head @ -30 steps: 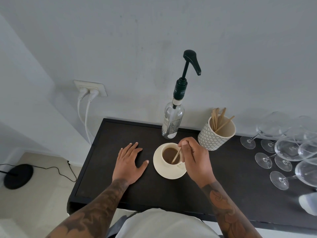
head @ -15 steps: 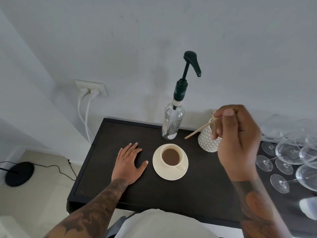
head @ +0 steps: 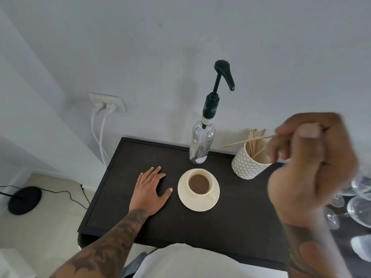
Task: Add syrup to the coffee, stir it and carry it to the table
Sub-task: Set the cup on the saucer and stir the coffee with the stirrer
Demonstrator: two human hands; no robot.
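On a dark table (head: 128, 207) against a grey wall, a cup (head: 199, 184) of milky brown coffee sits on its saucer (head: 192, 203), free of any stirrer. Raised above and to the right of it, the right hand (head: 313, 167), blurred and close to the camera, pinches a thin wooden stick (head: 247, 141) whose far end points left, over the patterned holder (head: 248, 164) of spare sticks just below that grip. Left of the cup, the left hand (head: 149, 190) lies flat and empty on the table, thumb near the saucer's rim but not touching it. Behind the cup, the pump bottle (head: 202, 143) stands upright and untouched, well clear of both hands. Wine glasses (head: 359, 197) lie partly hidden under the right wrist. Judging by the stick lifted out of the drink, stirring looks finished and syrup probably already added, though the coffee itself cannot confirm that. What appears left is getting rid of the stick, taking hold of the saucer and carrying the cup away.
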